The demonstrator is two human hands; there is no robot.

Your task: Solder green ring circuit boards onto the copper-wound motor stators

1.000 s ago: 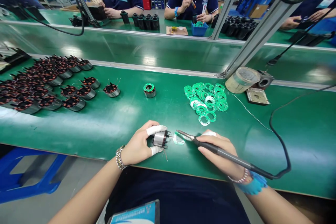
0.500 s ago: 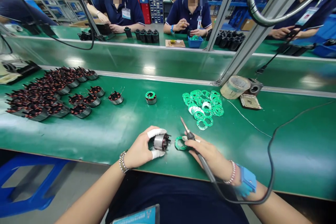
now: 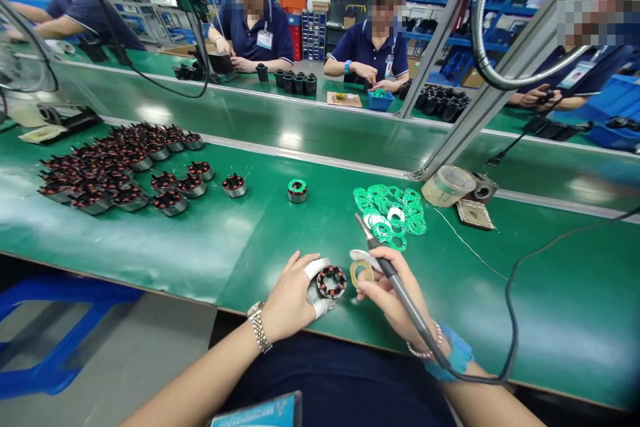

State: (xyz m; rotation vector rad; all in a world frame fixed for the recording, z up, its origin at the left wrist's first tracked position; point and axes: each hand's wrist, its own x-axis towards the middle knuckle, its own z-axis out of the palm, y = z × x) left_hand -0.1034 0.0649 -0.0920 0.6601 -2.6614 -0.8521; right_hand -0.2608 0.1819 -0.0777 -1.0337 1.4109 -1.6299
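Observation:
My left hand (image 3: 295, 297), with white covers on thumb and forefinger, grips a motor stator (image 3: 331, 282) at the bench's near edge. The stator's ring of copper windings and its open bore face me. To its right, my right hand (image 3: 395, 290) pinches a ring-shaped circuit board (image 3: 361, 273), its tan side showing, a small gap from the stator. A soldering iron (image 3: 395, 280) also lies in my right hand, its tip pointing up and to the left. Farther back stands another stator (image 3: 297, 191) with a green ring board on top.
Many wound stators (image 3: 110, 167) crowd the left of the green bench (image 3: 270, 233). Green ring boards (image 3: 390, 210) lie piled at right, before a tape roll (image 3: 449, 185) and a soldering sponge tray (image 3: 475, 213). The iron's cable (image 3: 510, 320) loops at right. Co-workers sit beyond the divider.
My left hand has turned the stator so its winding end faces me. The ring board in my right hand has flipped from green side to tan side and is lifted, tilted up.

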